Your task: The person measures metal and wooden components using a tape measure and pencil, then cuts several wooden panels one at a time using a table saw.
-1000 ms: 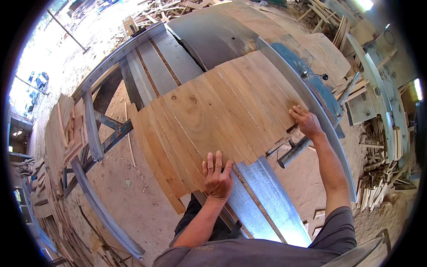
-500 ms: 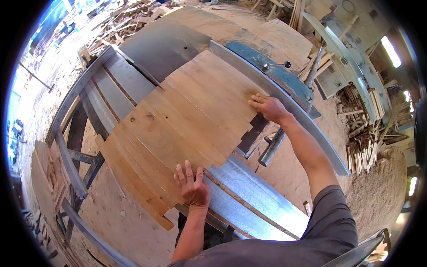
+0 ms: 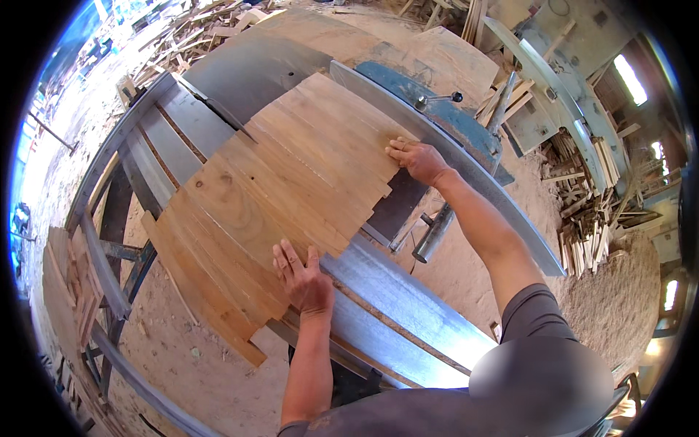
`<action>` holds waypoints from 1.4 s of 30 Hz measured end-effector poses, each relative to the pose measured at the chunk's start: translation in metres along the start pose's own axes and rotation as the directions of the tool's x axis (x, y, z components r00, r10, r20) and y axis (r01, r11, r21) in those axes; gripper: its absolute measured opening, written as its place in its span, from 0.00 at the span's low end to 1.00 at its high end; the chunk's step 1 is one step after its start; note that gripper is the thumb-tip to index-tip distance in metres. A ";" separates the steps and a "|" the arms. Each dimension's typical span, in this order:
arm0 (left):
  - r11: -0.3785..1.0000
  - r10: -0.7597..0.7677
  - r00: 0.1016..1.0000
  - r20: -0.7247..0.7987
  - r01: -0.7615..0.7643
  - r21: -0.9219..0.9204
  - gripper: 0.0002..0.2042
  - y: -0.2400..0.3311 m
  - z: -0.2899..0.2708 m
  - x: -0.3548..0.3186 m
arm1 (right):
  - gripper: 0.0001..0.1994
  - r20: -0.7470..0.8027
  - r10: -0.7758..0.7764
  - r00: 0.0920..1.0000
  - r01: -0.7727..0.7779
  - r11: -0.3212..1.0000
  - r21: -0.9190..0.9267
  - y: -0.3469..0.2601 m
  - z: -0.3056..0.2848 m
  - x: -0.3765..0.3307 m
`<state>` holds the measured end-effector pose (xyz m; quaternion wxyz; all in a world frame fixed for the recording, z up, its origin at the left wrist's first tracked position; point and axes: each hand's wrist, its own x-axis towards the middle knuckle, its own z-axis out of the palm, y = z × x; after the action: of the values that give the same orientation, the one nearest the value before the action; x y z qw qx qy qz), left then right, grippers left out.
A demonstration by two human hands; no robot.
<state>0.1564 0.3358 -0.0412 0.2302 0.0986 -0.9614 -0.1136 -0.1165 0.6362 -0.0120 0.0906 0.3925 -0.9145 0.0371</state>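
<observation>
A wide wooden panel point(image 3: 269, 197) made of glued strips, with stepped, uneven ends, lies flat across a steel saw table point(image 3: 408, 306). Its right side is close to a long metal fence point(image 3: 480, 175). My left hand point(image 3: 304, 282) rests on the panel's near edge, fingers spread and lying on the wood. At the right near corner, beside the fence, my right hand point(image 3: 419, 160) presses on the panel with its fingers stretched out. A thin upright metal piece point(image 3: 233, 120) stands at the panel's far left edge; what is under the panel is hidden.
A blue fence mount point(image 3: 408, 84) with a lever knob point(image 3: 456, 96) sits beyond the fence, and a metal pipe point(image 3: 433, 233) juts out below. Scrap wood point(image 3: 204, 33) is heaped at the far left. More offcuts point(image 3: 586, 240) lie at the right. Boards point(image 3: 69, 277) lean at the left.
The panel has slid slightly forward along the fence, away from me, with both hands on it. My view has also shifted a little.
</observation>
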 end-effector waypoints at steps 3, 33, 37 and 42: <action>1.000 0.004 1.000 0.015 -0.005 0.025 0.12 0.000 -0.003 0.001 | 0.22 -0.122 0.220 0.968 -0.211 0.974 0.079 -0.020 0.008 -0.012; 0.999 -0.011 0.998 -0.062 0.009 -0.034 0.13 0.001 0.007 0.000 | 0.31 0.463 0.639 0.615 0.089 -0.639 0.764 -0.055 0.012 -0.017; 0.999 -0.018 0.999 -0.051 0.016 -0.036 0.14 -0.002 0.007 -0.001 | 0.32 0.456 0.636 0.623 0.076 -0.629 0.774 -0.057 0.013 -0.017; 0.999 -0.018 0.998 -0.057 0.016 -0.048 0.10 -0.002 0.007 -0.003 | 0.33 0.466 0.614 0.638 0.055 -0.639 0.767 -0.051 0.015 -0.018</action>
<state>0.1562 0.3352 -0.0487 0.2589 0.1046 -0.9506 -0.1355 -0.0695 0.6114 -0.0307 -0.1183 -0.1286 -0.4395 0.8811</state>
